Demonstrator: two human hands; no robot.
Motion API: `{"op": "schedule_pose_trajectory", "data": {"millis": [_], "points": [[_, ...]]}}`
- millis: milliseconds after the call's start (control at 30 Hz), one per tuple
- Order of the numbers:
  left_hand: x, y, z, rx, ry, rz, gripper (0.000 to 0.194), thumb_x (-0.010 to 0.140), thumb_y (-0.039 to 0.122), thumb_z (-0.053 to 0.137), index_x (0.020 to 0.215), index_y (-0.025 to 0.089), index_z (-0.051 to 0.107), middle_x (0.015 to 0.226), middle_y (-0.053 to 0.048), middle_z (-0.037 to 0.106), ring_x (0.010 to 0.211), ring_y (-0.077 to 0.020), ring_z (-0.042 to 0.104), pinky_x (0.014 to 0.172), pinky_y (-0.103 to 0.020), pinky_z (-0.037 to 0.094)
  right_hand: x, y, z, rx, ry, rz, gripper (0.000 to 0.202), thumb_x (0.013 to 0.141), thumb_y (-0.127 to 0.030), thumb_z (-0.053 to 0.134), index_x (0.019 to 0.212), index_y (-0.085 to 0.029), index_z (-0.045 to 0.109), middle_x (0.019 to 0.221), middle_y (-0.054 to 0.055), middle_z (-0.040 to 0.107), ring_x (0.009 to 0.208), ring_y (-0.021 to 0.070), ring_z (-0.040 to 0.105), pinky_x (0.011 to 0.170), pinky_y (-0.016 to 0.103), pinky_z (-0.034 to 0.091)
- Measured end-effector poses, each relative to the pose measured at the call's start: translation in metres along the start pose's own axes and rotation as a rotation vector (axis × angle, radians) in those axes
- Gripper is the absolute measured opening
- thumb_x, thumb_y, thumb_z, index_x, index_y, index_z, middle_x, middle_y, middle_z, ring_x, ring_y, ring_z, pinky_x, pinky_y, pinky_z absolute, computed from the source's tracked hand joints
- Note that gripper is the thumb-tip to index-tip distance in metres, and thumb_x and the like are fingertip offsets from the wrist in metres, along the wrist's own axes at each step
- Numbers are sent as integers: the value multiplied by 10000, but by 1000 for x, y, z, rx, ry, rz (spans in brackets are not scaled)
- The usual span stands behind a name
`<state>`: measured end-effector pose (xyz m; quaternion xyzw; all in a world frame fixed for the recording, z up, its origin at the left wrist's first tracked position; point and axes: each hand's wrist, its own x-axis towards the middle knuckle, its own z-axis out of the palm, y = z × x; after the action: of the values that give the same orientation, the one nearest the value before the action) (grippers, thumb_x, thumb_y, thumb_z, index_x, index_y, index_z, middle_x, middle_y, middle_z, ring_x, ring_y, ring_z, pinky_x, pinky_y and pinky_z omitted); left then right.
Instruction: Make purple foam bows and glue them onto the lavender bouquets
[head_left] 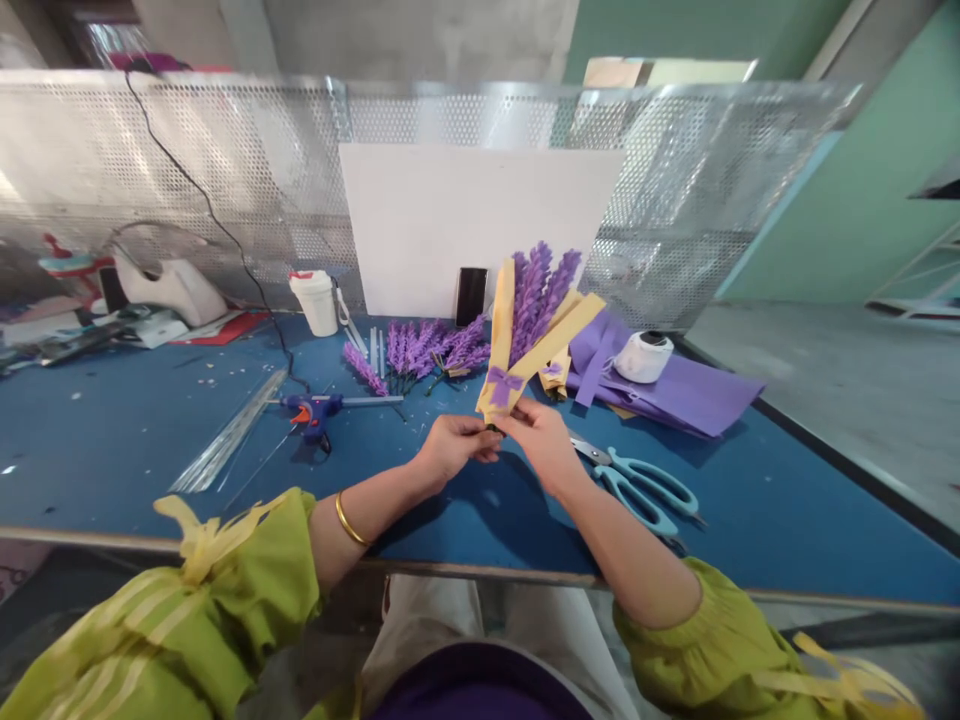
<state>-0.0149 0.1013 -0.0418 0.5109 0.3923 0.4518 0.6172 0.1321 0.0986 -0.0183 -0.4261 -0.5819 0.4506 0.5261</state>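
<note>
Both my hands hold one small bouquet of purple lavender flowers [534, 290] wrapped in yellow paper [501, 335], with a purple bow [503, 385] on its front. My left hand [459, 447] pinches the dark stem end at the bottom. My right hand [544, 440] grips the lower right side of the wrap between thumb and fingers. The bouquet stands nearly upright above the blue table. Behind it lie more loose lavender stems [416, 348] and, partly hidden, another yellow wrapped piece with a purple bow [555, 372].
Light blue scissors [637, 485] lie beside my right forearm. A blue glue gun [315, 412] and a bundle of thin wires [232, 435] are to the left. Purple sheets [690, 390] sit under a white roll [643, 357]. A white cup [315, 303], phone [471, 295] and white board [420, 215] stand behind.
</note>
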Motion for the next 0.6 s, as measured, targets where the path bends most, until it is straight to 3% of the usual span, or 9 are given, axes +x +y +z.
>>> {"op": "schedule_pose_trajectory", "data": {"millis": [133, 600], "points": [[3, -3, 1, -8, -4, -13, 540, 468, 587, 896, 674, 114, 734, 616, -49, 698, 532, -127, 641, 581, -245, 509, 1, -4, -1, 13, -43, -15, 335, 766, -486, 707, 889, -180, 765, 886, 66, 757, 830, 232, 657, 796, 348, 513], [-2, -4, 4, 29, -88, -58, 473, 494, 513, 919, 633, 107, 720, 609, -57, 701, 538, -148, 667, 581, -258, 541, 1, 6, 2, -28, 94, -29, 228, 791, -388, 644, 744, -179, 721, 752, 32, 715, 780, 221, 627, 787, 338, 483]]}}
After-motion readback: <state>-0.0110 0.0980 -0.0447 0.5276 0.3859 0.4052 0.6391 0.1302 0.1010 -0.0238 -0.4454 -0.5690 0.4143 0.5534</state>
